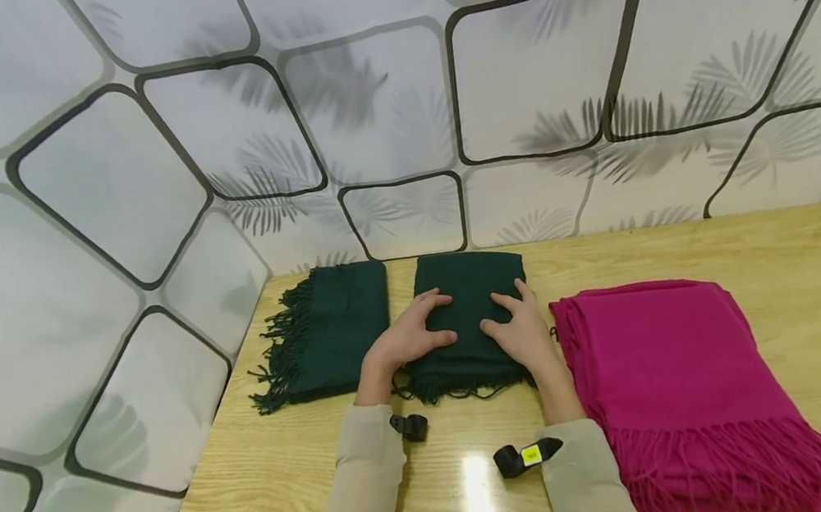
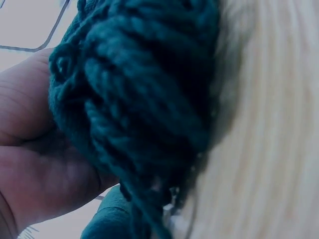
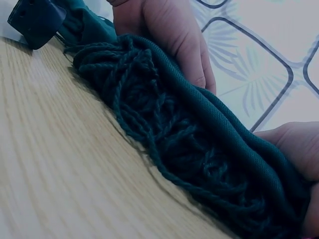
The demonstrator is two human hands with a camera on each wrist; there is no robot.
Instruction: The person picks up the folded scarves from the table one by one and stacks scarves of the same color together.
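A folded dark green scarf [image 1: 468, 279] lies on the wooden table, its twisted fringe [image 3: 164, 124] bunched along the near edge. My left hand [image 1: 413, 330] rests on its left side, fingers spread and slightly bent. On the right side, my right hand [image 1: 521, 328] touches the cloth with thumb and fingers apart. Both hands show along the scarf's folded layers in the right wrist view. Close up in the left wrist view, thick green fringe strands [image 2: 144, 94] hide part of the left palm [image 2: 40, 164]. A second folded green scarf [image 1: 351, 328] lies just left, fringe pointing left.
To the right lies a larger folded magenta scarf [image 1: 672, 354], its fringe spread toward the near edge. Patterned fabric walls [image 1: 395, 101] rise behind and to the left of the table [image 1: 254, 485]. Each wrist wears a black strap-mounted camera [image 1: 508, 461].
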